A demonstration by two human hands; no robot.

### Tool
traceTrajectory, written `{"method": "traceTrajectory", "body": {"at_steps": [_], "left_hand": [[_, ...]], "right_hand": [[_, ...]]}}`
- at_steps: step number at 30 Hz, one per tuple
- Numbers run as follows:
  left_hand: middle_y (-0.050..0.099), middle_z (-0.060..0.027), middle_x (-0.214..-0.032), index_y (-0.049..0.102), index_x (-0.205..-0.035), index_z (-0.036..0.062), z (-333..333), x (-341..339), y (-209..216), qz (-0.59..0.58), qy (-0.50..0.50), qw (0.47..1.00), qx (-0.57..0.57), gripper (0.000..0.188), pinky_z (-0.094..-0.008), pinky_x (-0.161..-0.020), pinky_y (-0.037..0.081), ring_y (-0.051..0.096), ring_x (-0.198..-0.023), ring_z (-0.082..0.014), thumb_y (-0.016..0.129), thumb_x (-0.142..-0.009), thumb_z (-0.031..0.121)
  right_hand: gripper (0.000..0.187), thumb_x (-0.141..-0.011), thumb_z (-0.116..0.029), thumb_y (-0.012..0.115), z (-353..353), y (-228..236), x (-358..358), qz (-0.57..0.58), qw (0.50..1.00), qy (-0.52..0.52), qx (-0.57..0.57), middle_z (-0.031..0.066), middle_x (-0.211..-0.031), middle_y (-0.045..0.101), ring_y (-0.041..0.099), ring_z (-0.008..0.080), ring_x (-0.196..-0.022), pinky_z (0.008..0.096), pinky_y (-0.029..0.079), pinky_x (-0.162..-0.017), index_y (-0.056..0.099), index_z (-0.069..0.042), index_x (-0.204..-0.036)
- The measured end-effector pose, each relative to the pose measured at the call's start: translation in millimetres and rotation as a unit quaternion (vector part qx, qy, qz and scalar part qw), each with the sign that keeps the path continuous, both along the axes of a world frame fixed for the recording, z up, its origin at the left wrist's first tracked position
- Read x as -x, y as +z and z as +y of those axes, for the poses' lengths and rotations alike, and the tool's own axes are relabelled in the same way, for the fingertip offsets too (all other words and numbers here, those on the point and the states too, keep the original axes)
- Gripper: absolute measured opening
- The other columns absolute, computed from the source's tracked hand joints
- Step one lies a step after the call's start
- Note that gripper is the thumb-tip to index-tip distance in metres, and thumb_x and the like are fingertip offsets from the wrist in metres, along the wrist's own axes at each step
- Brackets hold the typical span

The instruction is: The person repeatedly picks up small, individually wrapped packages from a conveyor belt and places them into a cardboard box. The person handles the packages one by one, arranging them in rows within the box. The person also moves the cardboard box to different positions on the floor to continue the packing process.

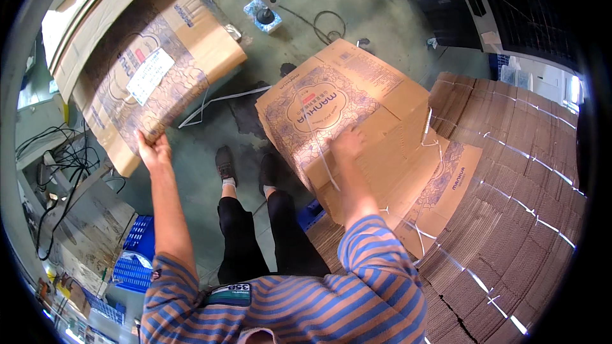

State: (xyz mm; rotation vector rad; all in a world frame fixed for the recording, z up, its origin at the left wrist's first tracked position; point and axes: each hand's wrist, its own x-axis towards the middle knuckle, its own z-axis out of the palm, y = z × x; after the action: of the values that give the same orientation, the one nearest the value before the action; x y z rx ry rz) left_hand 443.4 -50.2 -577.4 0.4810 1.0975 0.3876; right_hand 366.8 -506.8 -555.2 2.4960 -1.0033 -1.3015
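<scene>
At the left, my left hand (155,151) has its fingers and thumb closed on the near edge of a flattened cardboard box (185,38). This box has a purple floral print and a white label (150,76), and it lies on a stack on a bench. My right hand (347,143) rests against a bundle of flattened printed cardboard boxes (382,83) in front of me, its fingers curled. A loose white strap (328,169) runs across that bundle close beside the hand. What the right fingers hold, if anything, is hidden.
A large strapped stack of flattened cardboard (510,185) fills the right side. Blue plastic baskets (132,271) and black cables (70,156) are at lower left. A blue-and-white box (262,15) and a black cable stand on the floor ahead, near dark equipment (440,6).
</scene>
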Motion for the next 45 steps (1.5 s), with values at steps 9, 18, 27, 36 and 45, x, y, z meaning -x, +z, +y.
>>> {"method": "traceTrajectory", "body": {"at_steps": [9, 18, 27, 36, 45], "left_hand": [[0.052, -0.0098, -0.123, 0.044, -0.126, 0.0041, -59.1, 57.3, 58.1, 0.129, -0.099, 0.987, 0.005, 0.049, -0.0424, -0.100, 0.038, 0.049, -0.115, -0.0239, 0.058, -0.089, 0.032], [0.056, -0.0087, -0.107, 0.046, -0.114, 0.0042, -38.8, 175.1, 106.7, 0.214, -0.365, 0.906, -0.037, 0.044, -0.0403, -0.084, 0.045, 0.057, -0.096, -0.0218, 0.057, -0.088, 0.038], [0.062, -0.0124, -0.100, 0.049, -0.114, 0.0008, 8.5, 169.7, 311.6, 0.024, -0.554, 0.654, -0.516, 0.043, -0.0305, -0.081, 0.048, 0.061, -0.092, -0.0241, 0.068, -0.078, 0.016], [0.064, -0.0122, -0.097, 0.062, -0.104, 0.0054, -36.0, 47.0, 524.8, -0.392, -0.429, 0.589, -0.562, 0.048, -0.0331, -0.079, 0.048, 0.062, -0.090, -0.0242, 0.082, -0.063, 0.020], [0.057, -0.0152, -0.115, 0.053, -0.113, -0.0006, 125.4, 74.9, 456.1, -0.140, -0.145, 0.791, -0.578, 0.053, -0.0362, -0.091, 0.042, 0.055, -0.106, -0.0199, 0.079, -0.068, 0.012]], "right_hand": [[0.114, -0.055, -0.061, 0.074, 27.5, 64.9, 25.1, 0.171, 0.897, 0.370, -0.170, 0.0208, -0.148, 0.012, 0.010, 0.0335, -0.138, 0.0639, 0.005, -0.104, 0.022, -0.009, -0.142], [0.037, -0.079, -0.027, 0.059, -0.4, 23.4, 92.4, 0.091, 0.832, 0.479, -0.267, 0.0156, -0.109, 0.060, 0.055, 0.0315, -0.106, 0.0562, 0.032, -0.096, 0.057, -0.012, -0.113], [0.038, -0.063, -0.003, 0.062, -63.6, 367.8, -29.6, -0.188, 0.812, 0.501, -0.235, 0.0093, -0.090, 0.067, 0.064, 0.0263, -0.085, 0.0351, 0.051, -0.074, 0.067, -0.014, -0.098], [0.022, -0.069, -0.014, 0.070, 252.7, 683.3, -46.1, -0.336, 0.563, 0.699, -0.286, 0.0090, -0.069, 0.059, 0.059, 0.0282, -0.064, 0.0368, 0.046, -0.059, 0.058, -0.007, -0.087], [0.026, -0.061, -0.006, 0.074, 213.9, 563.2, -156.7, -0.566, 0.467, 0.600, -0.318, 0.0075, -0.085, 0.064, 0.061, 0.0277, -0.080, 0.0370, 0.047, -0.072, 0.062, -0.010, -0.084]]}}
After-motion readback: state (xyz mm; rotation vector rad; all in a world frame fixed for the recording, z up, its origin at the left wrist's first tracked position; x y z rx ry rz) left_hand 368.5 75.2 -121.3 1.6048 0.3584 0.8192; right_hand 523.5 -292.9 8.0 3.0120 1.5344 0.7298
